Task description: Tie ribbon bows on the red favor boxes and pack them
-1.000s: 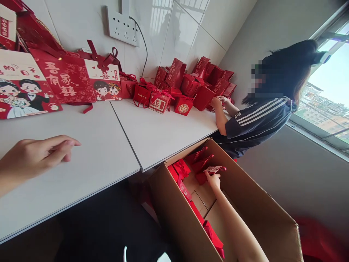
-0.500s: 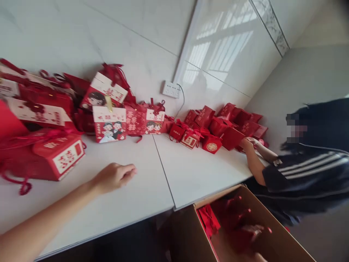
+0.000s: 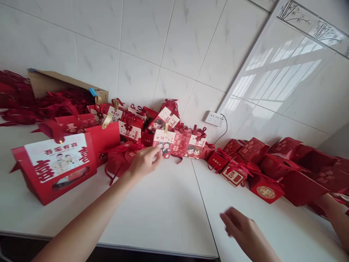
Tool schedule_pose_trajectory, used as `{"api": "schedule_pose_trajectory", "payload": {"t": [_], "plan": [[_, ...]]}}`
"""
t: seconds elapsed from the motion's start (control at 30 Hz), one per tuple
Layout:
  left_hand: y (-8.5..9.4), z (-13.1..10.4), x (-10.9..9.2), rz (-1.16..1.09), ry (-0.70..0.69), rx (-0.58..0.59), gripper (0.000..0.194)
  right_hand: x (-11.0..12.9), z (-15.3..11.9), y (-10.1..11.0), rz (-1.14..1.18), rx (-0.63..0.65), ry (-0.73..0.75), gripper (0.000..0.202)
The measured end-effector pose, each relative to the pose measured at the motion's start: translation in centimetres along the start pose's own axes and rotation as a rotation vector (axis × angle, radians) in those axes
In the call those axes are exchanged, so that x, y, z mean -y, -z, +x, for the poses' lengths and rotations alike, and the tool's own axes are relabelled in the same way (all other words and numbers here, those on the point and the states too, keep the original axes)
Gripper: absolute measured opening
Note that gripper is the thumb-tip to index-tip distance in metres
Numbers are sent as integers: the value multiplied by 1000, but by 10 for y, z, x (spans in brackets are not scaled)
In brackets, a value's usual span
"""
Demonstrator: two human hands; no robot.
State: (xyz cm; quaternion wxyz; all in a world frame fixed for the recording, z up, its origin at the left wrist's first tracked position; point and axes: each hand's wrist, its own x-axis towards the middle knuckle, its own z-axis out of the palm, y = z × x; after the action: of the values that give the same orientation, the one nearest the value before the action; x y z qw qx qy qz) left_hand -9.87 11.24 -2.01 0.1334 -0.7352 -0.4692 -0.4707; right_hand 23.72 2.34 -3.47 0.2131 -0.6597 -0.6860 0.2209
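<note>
My left hand (image 3: 145, 161) is above the table with its fingers curled in and nothing visible in them. It is in front of a red gift box with ribbon (image 3: 120, 158) and beside a small box with a cartoon couple (image 3: 164, 143). Lower right, over the table, my right hand (image 3: 241, 227) has bent fingers and is smeared by motion. The closest boxes to it are one with a gold round emblem (image 3: 265, 192) and one with a cream label (image 3: 233, 176). A large red gift box with a white front (image 3: 61, 160) stands at the left.
Red boxes line the tiled wall on the white table (image 3: 169, 203). An open cardboard carton (image 3: 68, 78) with red ribbons sits at the back left. A power strip (image 3: 214, 118) is on the wall. Another person's arm (image 3: 334, 214) reaches in at the right.
The view has swung left, bringing the large white-fronted box into sight. My right hand has come up from the cardboard box below to over the table. The left hand stays curled.
</note>
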Motion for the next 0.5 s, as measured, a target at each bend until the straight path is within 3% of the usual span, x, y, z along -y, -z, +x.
{"api": "schedule_pose_trajectory", "payload": {"t": [0.1, 0.17, 0.3, 0.5], "plan": [[13, 10, 7, 254, 173, -100, 21, 45, 42, -31, 48, 120, 242, 33], [16, 11, 6, 477, 345, -89, 26, 67, 64, -52, 115, 158, 356, 29], [16, 11, 0, 613, 640, 107, 51, 92, 91, -85, 163, 258, 474, 26], [40, 22, -19, 442, 735, 404, 57, 118, 99, -113, 260, 388, 614, 55]]}}
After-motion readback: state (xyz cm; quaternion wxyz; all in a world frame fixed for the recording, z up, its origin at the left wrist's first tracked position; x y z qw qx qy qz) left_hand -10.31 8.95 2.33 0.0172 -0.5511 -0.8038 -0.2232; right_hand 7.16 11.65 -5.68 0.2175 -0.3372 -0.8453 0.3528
